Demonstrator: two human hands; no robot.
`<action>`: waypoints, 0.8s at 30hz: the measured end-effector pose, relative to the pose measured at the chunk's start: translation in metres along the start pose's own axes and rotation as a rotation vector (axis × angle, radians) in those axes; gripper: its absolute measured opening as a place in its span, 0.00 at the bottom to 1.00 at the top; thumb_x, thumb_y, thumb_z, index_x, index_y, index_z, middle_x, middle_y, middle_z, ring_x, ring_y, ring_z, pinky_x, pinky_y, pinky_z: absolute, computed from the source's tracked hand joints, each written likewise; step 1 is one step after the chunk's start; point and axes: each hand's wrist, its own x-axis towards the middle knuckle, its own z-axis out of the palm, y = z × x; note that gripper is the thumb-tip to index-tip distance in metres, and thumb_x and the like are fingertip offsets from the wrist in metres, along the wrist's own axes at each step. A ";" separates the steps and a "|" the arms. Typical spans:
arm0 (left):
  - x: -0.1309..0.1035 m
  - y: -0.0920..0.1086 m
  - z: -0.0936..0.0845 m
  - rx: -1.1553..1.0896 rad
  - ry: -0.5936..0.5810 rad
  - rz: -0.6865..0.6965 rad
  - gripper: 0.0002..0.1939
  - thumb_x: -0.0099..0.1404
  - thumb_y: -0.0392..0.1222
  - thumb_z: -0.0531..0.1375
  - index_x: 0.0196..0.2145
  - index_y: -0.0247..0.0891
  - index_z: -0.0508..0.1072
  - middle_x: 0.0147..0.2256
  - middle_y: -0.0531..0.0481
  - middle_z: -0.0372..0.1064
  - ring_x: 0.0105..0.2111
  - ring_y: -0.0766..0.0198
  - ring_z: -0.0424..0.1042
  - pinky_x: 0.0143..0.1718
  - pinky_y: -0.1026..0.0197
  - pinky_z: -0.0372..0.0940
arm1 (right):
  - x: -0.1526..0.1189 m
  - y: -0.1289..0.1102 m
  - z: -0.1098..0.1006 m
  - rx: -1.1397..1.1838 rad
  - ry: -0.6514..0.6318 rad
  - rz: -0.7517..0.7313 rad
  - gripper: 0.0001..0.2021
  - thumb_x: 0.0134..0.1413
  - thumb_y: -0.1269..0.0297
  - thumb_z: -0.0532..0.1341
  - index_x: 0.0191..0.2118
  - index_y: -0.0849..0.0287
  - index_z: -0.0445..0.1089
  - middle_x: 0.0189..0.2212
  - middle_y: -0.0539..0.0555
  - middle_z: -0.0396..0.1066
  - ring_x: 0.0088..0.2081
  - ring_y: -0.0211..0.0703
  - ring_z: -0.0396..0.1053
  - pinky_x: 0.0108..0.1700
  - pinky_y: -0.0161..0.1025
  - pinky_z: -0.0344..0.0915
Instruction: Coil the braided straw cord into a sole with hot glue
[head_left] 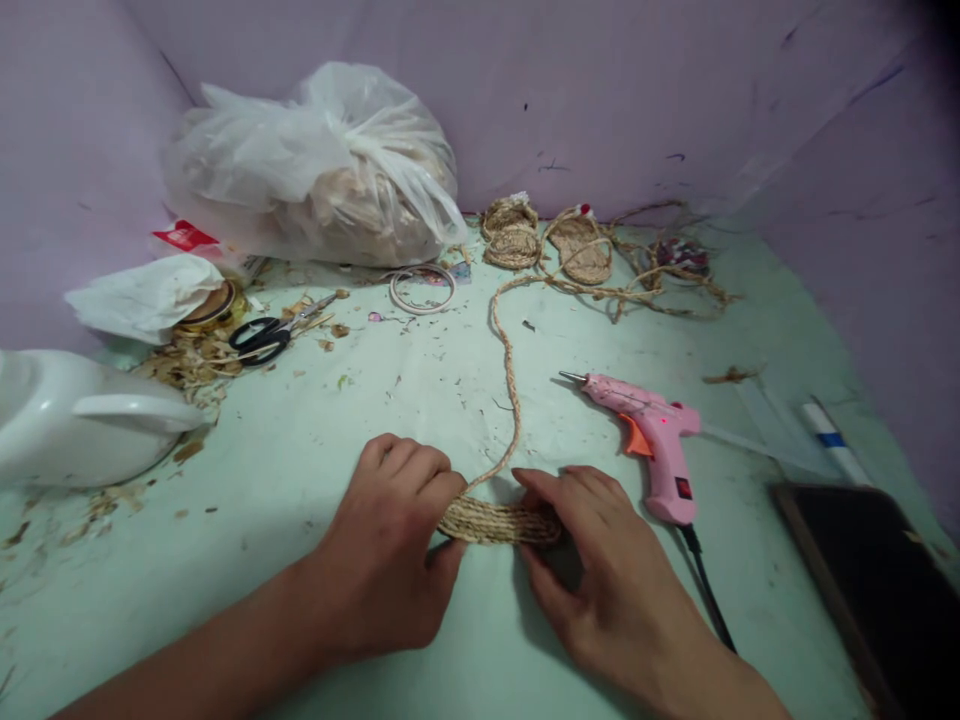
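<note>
Both hands grip a small piece of coiled braided rope (495, 522), built up in stacked rows, just above the pale green tabletop. My left hand (397, 540) is closed on its left end, thumb below and fingers over the top. My right hand (600, 560) pinches the right end between thumb and fingers. From the piece's left part a braided cord (511, 380) runs away across the table to a loose tangle of cord (645, 280) at the back. A pink hot glue gun (649, 420) lies to the right of my right hand, nozzle pointing left.
At the back stand a stuffed plastic bag (315, 170), a ring (422, 290) and small woven slipper shapes (511, 235). Scissors (270, 335) and a white jug (82, 420) sit on the left among dry scraps. A dark phone-like slab (870, 590) lies at right.
</note>
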 end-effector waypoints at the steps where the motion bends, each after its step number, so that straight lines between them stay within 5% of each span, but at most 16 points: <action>1: 0.001 0.000 0.000 0.005 -0.005 0.006 0.09 0.51 0.35 0.57 0.33 0.39 0.69 0.34 0.46 0.64 0.35 0.55 0.62 0.41 0.47 0.56 | 0.000 0.000 0.000 -0.002 -0.001 0.003 0.22 0.49 0.77 0.56 0.51 0.60 0.58 0.36 0.55 0.67 0.38 0.48 0.62 0.42 0.48 0.60; 10: 0.004 0.001 0.002 0.016 -0.032 0.013 0.09 0.51 0.36 0.56 0.33 0.37 0.69 0.33 0.47 0.64 0.35 0.56 0.62 0.43 0.46 0.55 | 0.002 -0.002 -0.001 -0.010 0.004 0.012 0.22 0.46 0.77 0.56 0.50 0.62 0.60 0.32 0.54 0.66 0.35 0.46 0.61 0.40 0.47 0.60; 15: 0.003 0.001 0.005 0.010 -0.007 0.008 0.09 0.50 0.36 0.56 0.32 0.37 0.69 0.32 0.47 0.64 0.35 0.56 0.62 0.44 0.46 0.54 | 0.002 -0.010 0.003 -0.089 -0.007 0.021 0.23 0.45 0.73 0.59 0.51 0.62 0.61 0.39 0.58 0.68 0.39 0.50 0.62 0.43 0.50 0.59; 24: 0.002 0.002 0.006 -0.004 -0.013 0.004 0.08 0.51 0.36 0.56 0.32 0.36 0.68 0.33 0.47 0.63 0.35 0.56 0.61 0.44 0.46 0.54 | 0.004 -0.017 0.021 -0.207 0.166 0.000 0.22 0.46 0.71 0.58 0.50 0.67 0.61 0.33 0.56 0.72 0.33 0.49 0.64 0.36 0.46 0.61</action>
